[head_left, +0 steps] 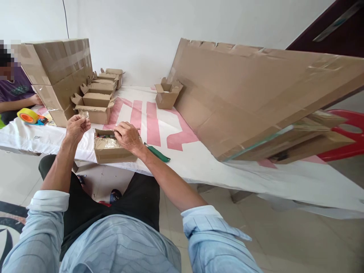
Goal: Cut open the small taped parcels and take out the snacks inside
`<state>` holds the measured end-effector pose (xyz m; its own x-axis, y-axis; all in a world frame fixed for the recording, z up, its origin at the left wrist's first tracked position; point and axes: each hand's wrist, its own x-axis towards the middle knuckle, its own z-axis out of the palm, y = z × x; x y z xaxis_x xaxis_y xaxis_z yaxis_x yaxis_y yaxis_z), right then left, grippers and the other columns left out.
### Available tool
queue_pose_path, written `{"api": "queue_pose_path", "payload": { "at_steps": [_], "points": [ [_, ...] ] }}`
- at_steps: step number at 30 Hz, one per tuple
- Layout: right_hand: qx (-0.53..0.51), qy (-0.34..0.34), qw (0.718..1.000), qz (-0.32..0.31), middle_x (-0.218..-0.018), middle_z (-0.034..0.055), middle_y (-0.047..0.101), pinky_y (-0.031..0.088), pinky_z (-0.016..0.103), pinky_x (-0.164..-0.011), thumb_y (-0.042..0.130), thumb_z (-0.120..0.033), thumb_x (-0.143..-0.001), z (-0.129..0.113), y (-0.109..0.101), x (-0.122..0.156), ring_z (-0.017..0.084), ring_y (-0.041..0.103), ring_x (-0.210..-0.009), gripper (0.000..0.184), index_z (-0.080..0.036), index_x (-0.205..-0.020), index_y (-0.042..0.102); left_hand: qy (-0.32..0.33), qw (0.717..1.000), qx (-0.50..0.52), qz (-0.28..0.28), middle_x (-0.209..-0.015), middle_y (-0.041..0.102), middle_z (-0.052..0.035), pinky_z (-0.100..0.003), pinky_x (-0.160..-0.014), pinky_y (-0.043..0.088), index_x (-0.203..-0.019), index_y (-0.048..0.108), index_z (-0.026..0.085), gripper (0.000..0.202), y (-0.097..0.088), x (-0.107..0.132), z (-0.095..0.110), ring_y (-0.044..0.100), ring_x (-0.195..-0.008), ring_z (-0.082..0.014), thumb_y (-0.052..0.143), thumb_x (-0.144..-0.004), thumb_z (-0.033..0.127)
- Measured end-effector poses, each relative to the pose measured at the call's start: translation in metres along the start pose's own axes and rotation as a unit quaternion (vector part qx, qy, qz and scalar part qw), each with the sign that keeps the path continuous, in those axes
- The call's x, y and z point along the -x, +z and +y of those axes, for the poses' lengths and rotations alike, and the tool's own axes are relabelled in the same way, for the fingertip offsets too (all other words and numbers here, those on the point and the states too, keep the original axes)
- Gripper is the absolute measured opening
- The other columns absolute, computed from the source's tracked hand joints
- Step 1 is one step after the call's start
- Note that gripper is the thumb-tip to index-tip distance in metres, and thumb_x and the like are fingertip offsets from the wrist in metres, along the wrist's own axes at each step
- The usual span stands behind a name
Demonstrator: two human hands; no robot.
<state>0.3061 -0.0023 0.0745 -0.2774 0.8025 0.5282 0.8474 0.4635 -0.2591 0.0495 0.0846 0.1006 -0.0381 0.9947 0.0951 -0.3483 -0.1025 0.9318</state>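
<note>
My left hand (77, 127) is raised at the left of a small cardboard box (115, 156), its fingertips pinching a crumpled piece of clear tape (84, 113). The box sits at the table's near edge with its top partly open and a strip of shiny tape across it. Some small dark and coloured items show inside, too small to name. Over the box's right side lies my right hand (127, 137), fingers bent and gripping its top edge. Just right of the box is a green-handled tool (158, 153), perhaps a knife; its far end is hidden.
Several open cardboard boxes (96, 106) line up behind, beside stacked closed cartons (61, 64). A yellow tape dispenser (28, 115) lies at left, near a person (17, 89). Another open box (166, 96) stands by a large leaning carton (244, 98). A red chair (341, 148) is at right.
</note>
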Motion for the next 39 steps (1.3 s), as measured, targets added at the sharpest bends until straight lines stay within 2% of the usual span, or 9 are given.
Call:
{"api": "queue_pose_path", "payload": {
  "at_steps": [5, 10, 16, 26, 32, 39],
  "points": [
    [-0.009, 0.009, 1.000, 0.001, -0.121, 0.0135, 0.082, 0.052, 0.040, -0.099, 0.057, -0.016, -0.113, 0.005, 0.002, -0.009, 0.029, 0.071, -0.113, 0.031, -0.021, -0.120, 0.086, 0.011, 1.000, -0.019, -0.006, -0.066, 0.070, 0.0038, -0.016, -0.050, 0.052, -0.089, 0.069, 0.019, 0.021, -0.020, 0.021, -0.001, 0.064, -0.051, -0.0095, 0.086, -0.078, 0.013],
    [-0.017, 0.032, 0.999, -0.008, -0.123, 0.0135, 0.083, 0.052, 0.038, -0.098, 0.058, -0.015, -0.111, 0.007, 0.002, -0.021, 0.029, 0.075, -0.113, 0.030, -0.020, -0.120, 0.086, -0.004, 1.000, -0.026, -0.017, -0.064, 0.069, 0.0017, -0.018, -0.048, 0.051, -0.087, 0.073, 0.018, 0.013, -0.027, 0.035, -0.007, 0.061, -0.049, -0.0106, 0.079, -0.077, 0.012],
    [-0.109, 0.011, 0.994, 0.011, -0.115, 0.0101, 0.084, 0.056, 0.036, -0.096, 0.063, -0.008, -0.104, 0.017, 0.007, -0.019, 0.026, 0.077, -0.105, 0.031, -0.022, -0.112, 0.089, -0.005, 0.999, -0.034, -0.038, -0.057, 0.061, 0.0013, -0.020, -0.046, 0.048, -0.079, 0.072, 0.017, 0.009, -0.024, 0.038, -0.013, 0.058, -0.047, -0.0124, 0.072, -0.074, 0.009],
    [-0.143, -0.052, 0.987, 0.042, -0.110, 0.0079, 0.083, 0.061, 0.038, -0.092, 0.065, -0.009, -0.104, 0.016, 0.008, 0.017, 0.025, 0.076, -0.107, 0.031, -0.027, -0.105, 0.090, 0.000, 0.997, -0.075, -0.004, -0.063, 0.068, -0.0014, -0.022, -0.048, 0.049, -0.078, 0.078, 0.016, 0.013, -0.023, 0.045, -0.021, 0.059, -0.048, -0.0121, 0.072, -0.067, 0.015],
    [-0.100, -0.069, 0.991, 0.060, -0.106, 0.0087, 0.081, 0.060, 0.041, -0.097, 0.065, -0.009, -0.106, 0.017, 0.008, 0.018, 0.026, 0.073, -0.103, 0.029, -0.025, -0.099, 0.088, 0.069, 0.988, -0.139, -0.013, -0.064, 0.069, -0.0020, -0.022, -0.055, 0.051, -0.080, 0.083, 0.016, 0.016, -0.014, 0.041, -0.008, 0.061, -0.054, -0.0117, 0.075, -0.068, 0.023],
    [-0.079, -0.072, 0.992, 0.071, -0.102, 0.0096, 0.079, 0.055, 0.041, -0.094, 0.067, -0.010, -0.107, 0.016, 0.008, 0.019, 0.027, 0.070, -0.102, 0.027, -0.024, -0.094, 0.086, 0.123, 0.969, -0.215, 0.005, -0.080, 0.079, -0.0032, -0.023, -0.067, 0.058, -0.083, 0.086, 0.019, 0.019, -0.002, 0.034, 0.007, 0.071, -0.072, -0.0147, 0.078, -0.066, 0.024]
  ]
}}
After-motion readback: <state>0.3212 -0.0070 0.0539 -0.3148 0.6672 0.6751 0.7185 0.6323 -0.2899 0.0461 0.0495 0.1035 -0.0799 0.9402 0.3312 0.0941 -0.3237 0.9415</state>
